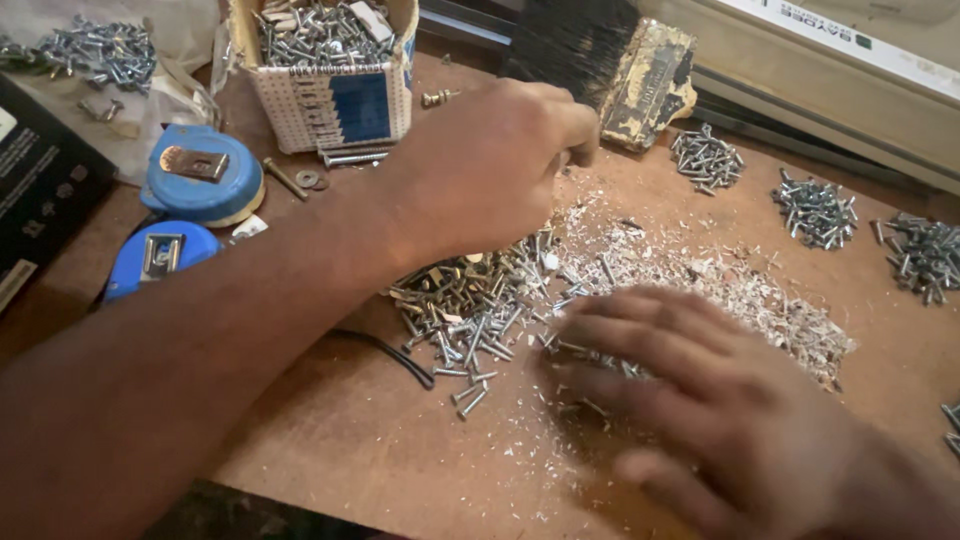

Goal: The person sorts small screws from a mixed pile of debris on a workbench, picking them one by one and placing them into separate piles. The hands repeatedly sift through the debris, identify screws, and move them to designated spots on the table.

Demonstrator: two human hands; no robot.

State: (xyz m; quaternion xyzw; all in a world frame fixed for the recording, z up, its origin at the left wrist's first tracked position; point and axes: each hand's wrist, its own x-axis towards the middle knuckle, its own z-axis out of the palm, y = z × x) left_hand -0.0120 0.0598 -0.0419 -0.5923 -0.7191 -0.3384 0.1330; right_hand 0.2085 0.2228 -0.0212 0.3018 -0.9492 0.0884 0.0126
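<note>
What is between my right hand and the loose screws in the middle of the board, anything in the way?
Nothing visible. The right hand lies flat with its fingers already on the screw pile, amid wood shavings. The left hand is raised above the pile's far side, fingers pinched together.

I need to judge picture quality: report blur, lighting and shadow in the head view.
Head view: the right hand is smeared by motion blur over the screw pile; the left hand and the box of screws are sharper; light is soft and warm, with a faint shadow under the right hand on the board; no strong glare.
</note>
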